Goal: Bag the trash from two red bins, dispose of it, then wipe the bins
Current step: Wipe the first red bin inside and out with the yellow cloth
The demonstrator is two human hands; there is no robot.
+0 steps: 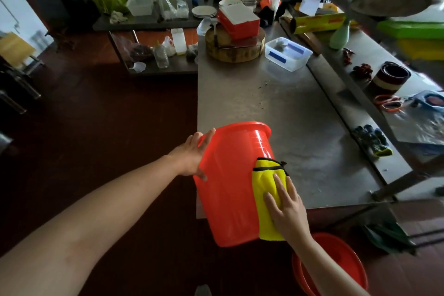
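Note:
A red bin (230, 182) lies tilted on its side at the near left corner of the steel table (300, 127), mouth pointing away from me. My left hand (192, 156) presses flat against the bin's left wall near the rim, fingers straight. My right hand (286, 204) lies flat on a yellow cloth (266, 185) with black trim and presses it against the bin's right wall. A second red bin (341, 262) stands on the floor at the lower right, partly hidden by my right forearm.
On the table's far end stand a round wooden chopping block (235, 50) with a red-and-white box, and a clear plastic tub (288, 54). Gloves (372, 139), scissors (389, 103) and rolls lie on the ledge at right. A cluttered low shelf (153, 55) stands beyond the dark floor.

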